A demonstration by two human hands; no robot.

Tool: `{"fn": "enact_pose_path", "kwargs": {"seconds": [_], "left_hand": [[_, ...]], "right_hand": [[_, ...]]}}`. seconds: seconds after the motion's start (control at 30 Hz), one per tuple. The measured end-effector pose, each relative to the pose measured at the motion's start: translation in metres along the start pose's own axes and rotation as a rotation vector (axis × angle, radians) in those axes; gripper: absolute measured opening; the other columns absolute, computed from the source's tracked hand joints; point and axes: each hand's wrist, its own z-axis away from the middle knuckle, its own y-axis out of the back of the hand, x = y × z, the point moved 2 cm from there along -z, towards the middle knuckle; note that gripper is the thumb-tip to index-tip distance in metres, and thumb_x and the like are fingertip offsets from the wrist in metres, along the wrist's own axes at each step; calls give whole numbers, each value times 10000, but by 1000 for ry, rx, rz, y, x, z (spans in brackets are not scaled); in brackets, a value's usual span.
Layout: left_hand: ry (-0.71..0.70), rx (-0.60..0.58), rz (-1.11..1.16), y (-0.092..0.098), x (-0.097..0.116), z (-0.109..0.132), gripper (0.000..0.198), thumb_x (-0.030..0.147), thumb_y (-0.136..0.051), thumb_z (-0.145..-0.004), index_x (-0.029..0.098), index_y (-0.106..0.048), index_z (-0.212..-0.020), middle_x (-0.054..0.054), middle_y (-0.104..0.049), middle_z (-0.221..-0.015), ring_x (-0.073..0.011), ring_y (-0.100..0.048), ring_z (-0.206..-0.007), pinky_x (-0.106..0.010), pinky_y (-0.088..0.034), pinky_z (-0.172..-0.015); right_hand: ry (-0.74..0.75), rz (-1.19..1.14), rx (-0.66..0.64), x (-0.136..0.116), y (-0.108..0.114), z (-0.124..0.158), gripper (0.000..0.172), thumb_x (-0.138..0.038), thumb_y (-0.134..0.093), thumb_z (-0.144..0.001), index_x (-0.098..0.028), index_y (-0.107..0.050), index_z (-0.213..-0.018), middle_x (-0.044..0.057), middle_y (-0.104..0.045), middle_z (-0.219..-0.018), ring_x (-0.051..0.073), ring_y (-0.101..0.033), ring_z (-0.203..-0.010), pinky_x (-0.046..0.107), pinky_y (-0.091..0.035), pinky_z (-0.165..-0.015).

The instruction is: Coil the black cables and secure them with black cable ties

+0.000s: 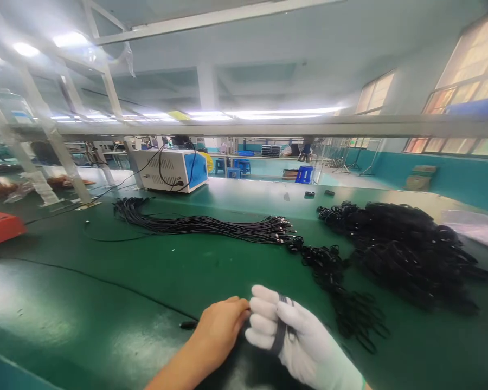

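My bare left hand point(222, 327) is closed in a pinch, its fingertips meeting the fingers of my right hand. What it pinches is mostly hidden; it looks like part of a black cable. My right hand point(299, 330), in a white glove, is curled around a small coil of black cable point(280, 337). A thin black cable point(117, 284) trails across the green table from the left to beside my left hand. Near that wrist lies a dark cable end point(188, 325).
A long bundle of black cables point(203, 226) lies across the table point(126, 325). Coiled cables point(327, 265) and a large dark pile point(410, 249) sit at right. A white-blue machine point(173, 170) stands behind, a red device point(2, 227) at left. A metal beam point(244, 128) spans overhead.
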Motion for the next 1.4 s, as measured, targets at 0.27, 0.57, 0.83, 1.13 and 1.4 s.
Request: {"fn": "enact_pose_path", "kwargs": {"seconds": [0.27, 0.57, 0.83, 1.13, 1.4], "left_hand": [[66, 153, -488, -31, 16, 22, 248, 114, -396, -852, 229, -610, -797, -9, -667, -738, -192, -624, -660, -272, -325, -553], [-443, 304, -558, -15, 35, 28, 169, 104, -508, -785, 194, -494, -643, 19, -571, -608, -151, -498, -536, -300, -261, -553], [-722, 102, -436, 44, 28, -1, 172, 346, -619, -806, 202, -582, -718, 36, -589, -661, -124, -490, -656, -269, -371, -732], [-693, 10, -266, 36, 15, -17, 78, 292, -608, -832, 227, -649, -822, 25, -667, -851, -131, -564, -887, -349, -274, -1043], [-753, 25, -498, 39, 31, -8, 239, 120, -476, -859, 182, -603, -666, -3, -607, -807, -120, -483, -701, -227, -395, -626]], "right_hand": [[141, 175, 275, -25, 20, 1, 321, -270, -654, -782, -146, -613, -1076, 101, -622, -1091, 219, -587, -970, 464, -372, -969], [79, 330, 271, -12, 20, 3, 372, -283, -669, -775, -127, -585, -1102, 137, -638, -1049, 230, -609, -918, 433, -418, -881], [-178, 233, -31, 15, 7, 3, 240, -272, -634, -798, -85, -600, -944, 80, -540, -831, 157, -510, -754, 350, -393, -744], [-325, 155, -35, 24, 11, 4, 265, -233, -692, -709, -91, -566, -893, 5, -434, -702, 111, -433, -626, 320, -359, -677], [-368, 116, -23, 25, 24, 6, 298, -273, -599, -761, -25, -607, -926, 116, -647, -747, 214, -634, -648, 426, -468, -694]]}}
